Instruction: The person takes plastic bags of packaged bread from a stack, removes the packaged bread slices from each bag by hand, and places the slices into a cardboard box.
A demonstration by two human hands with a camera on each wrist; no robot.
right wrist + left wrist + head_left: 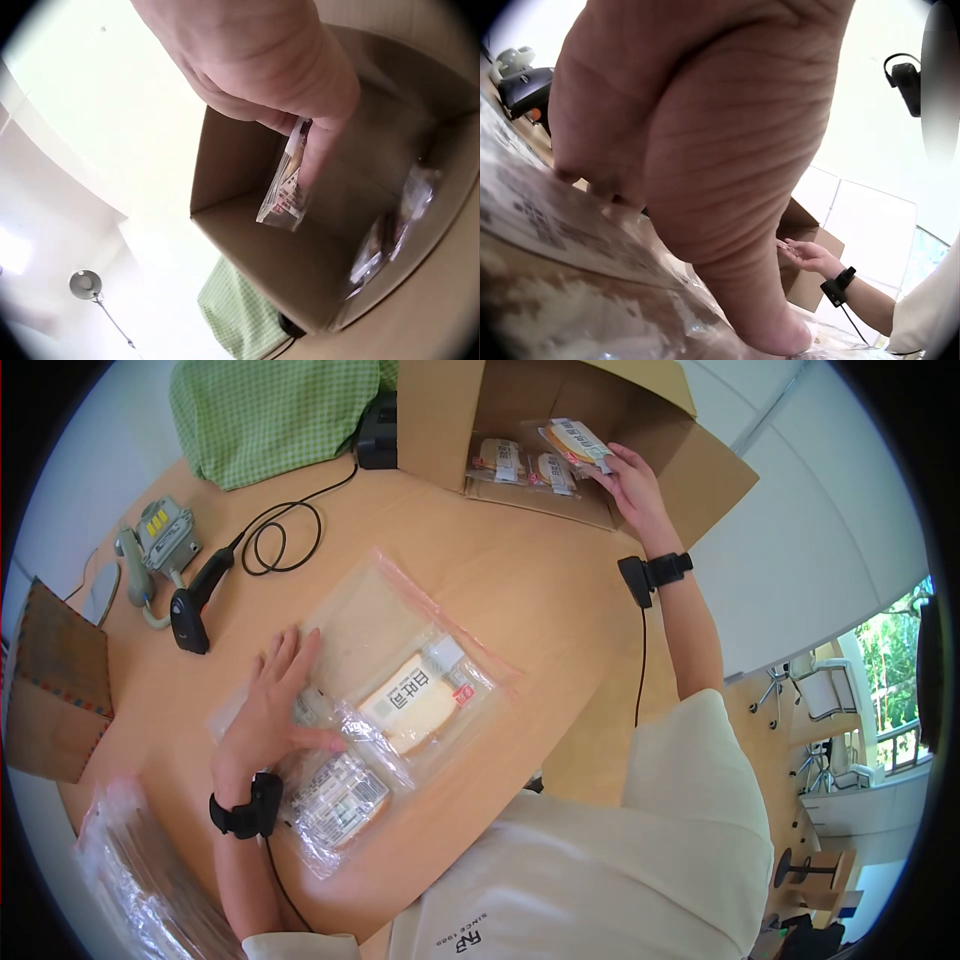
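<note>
My right hand [632, 485] pinches a wrapped bread slice [577, 444] by its edge at the mouth of a cardboard box [437, 425]. In the right wrist view the thumb and fingers grip the wrapper [286, 187] of that slice. Two more wrapped slices [553, 472] lie on the box's lower wall. My left hand [265, 705] rests on a large clear plastic bag [350, 605] on the table, fingers spread and straight. One wrapped slice [412, 702] shows its front label beside the thumb; another wrapped slice [340, 800] lies label-back up near the wrist.
A black barcode scanner [200, 595] with a coiled cable lies at the left, next to a grey device [167, 535]. Behind are a green checked cloth [270, 420] and a black device [378, 435]. A brown box [60, 680] and a stack of clear bags [145, 860] stand nearer left.
</note>
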